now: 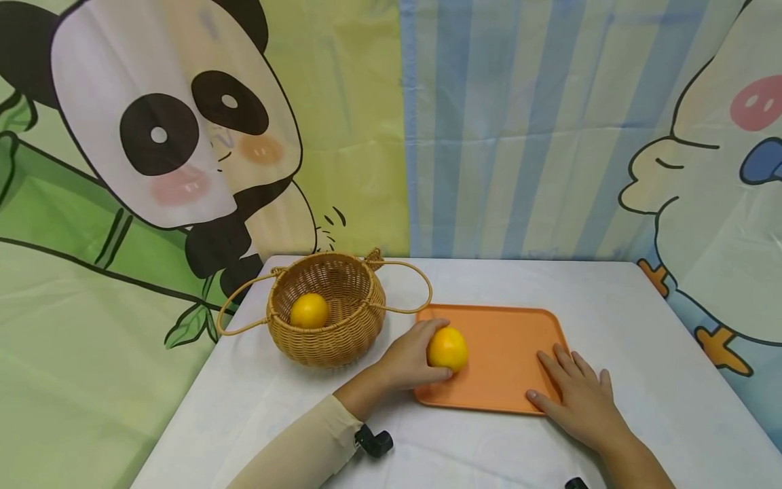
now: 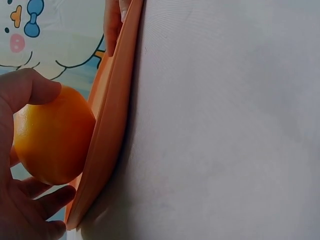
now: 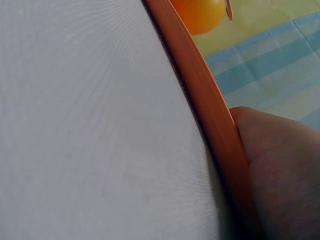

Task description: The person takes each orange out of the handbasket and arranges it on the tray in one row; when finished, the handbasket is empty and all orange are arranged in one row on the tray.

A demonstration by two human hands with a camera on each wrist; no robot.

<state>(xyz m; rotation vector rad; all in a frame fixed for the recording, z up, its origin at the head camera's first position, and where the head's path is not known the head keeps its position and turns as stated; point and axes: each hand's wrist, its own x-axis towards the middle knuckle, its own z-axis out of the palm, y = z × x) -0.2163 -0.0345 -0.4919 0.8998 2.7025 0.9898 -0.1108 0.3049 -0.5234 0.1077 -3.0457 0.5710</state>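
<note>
My left hand (image 1: 411,354) grips an orange (image 1: 448,350) at the left end of an orange tray (image 1: 501,360). In the left wrist view, the thumb lies across the top of the orange (image 2: 55,137) and the other fingers come round its far side and below. At the tray's lower right corner rests my right hand (image 1: 577,401), its fingers spread over the rim. The right wrist view shows that hand's thumb (image 3: 280,150) against the tray's side wall (image 3: 207,100). A second orange (image 1: 309,311) lies inside a wicker basket (image 1: 330,350), left of the tray.
Two looped handles stick out from the basket, the right one (image 1: 430,288) reaching near the tray's upper left corner. A white cloth (image 1: 464,448) covers the table. Behind it hangs a printed curtain (image 1: 525,136) with a panda and a white cartoon animal.
</note>
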